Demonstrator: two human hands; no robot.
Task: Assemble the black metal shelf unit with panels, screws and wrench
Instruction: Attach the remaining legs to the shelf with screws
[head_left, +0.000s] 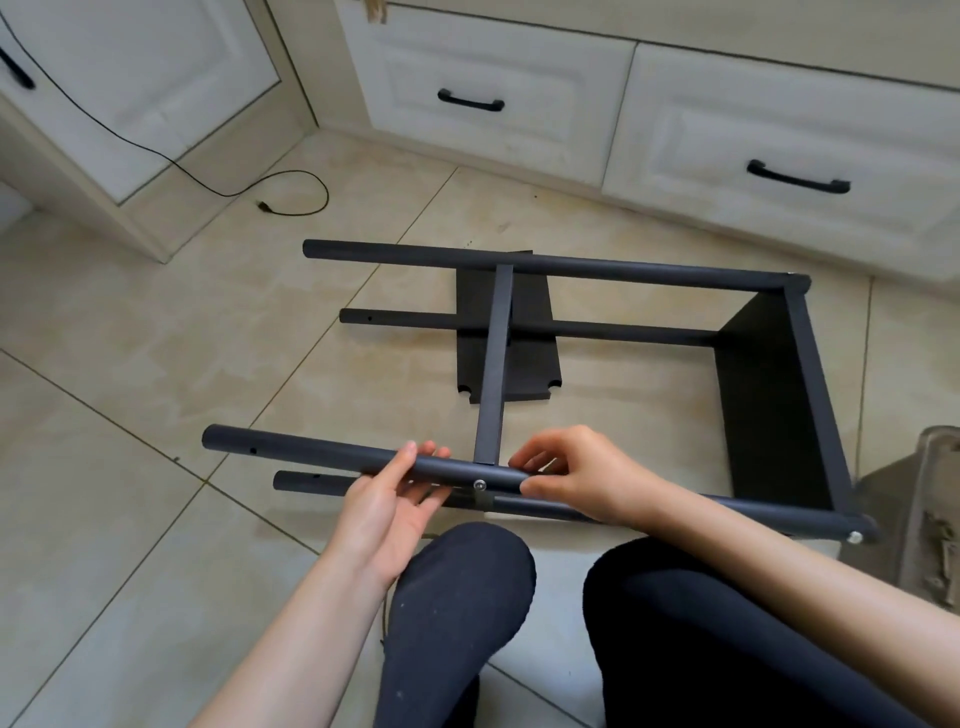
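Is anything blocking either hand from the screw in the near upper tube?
Nothing visible does. The screw sits exposed on the tube between the left hand and right hand, both already on that tube.

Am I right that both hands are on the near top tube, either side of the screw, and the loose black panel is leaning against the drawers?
Not quite. The head view shows the loose black panel lying flat on the floor under the frame. The left hand and right hand are on the near top tube, either side of the screw.
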